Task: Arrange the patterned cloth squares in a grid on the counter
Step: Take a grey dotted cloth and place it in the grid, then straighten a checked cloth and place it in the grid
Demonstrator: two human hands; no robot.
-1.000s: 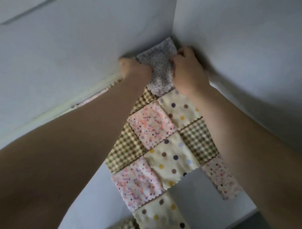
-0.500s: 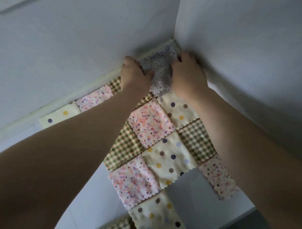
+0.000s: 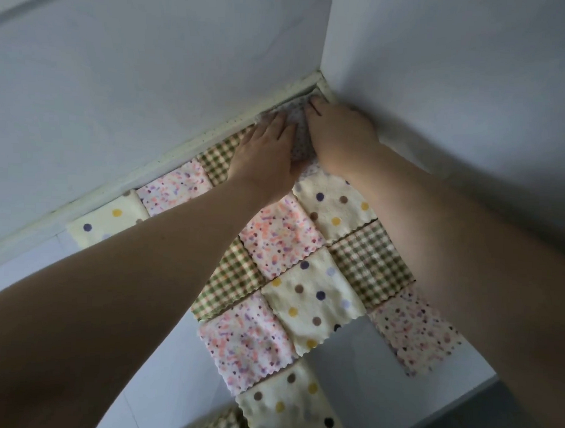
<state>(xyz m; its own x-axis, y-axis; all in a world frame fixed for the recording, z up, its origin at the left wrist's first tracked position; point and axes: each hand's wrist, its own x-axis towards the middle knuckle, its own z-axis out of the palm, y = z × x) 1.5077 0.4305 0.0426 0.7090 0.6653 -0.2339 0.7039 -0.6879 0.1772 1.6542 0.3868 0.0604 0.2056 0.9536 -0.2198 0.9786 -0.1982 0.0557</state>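
Note:
A small-dotted white cloth square lies in the far corner of the white counter, mostly covered by my hands. My left hand lies flat on its left part, fingers straight. My right hand presses its right part, fingertips at the corner. Around it lies a grid of cloth squares: green check, pink speckled, cream with big dots, another cream dotted one and several more toward me.
Two white walls meet at the corner, with a cream sealing strip along the counter's back edge. The counter's front edge runs at lower right, with dark floor beyond.
Both hands slid farther into the corner and flattened on the small-dotted square, which now lies against the back strip. The view tilted down, showing more squares along the wall.

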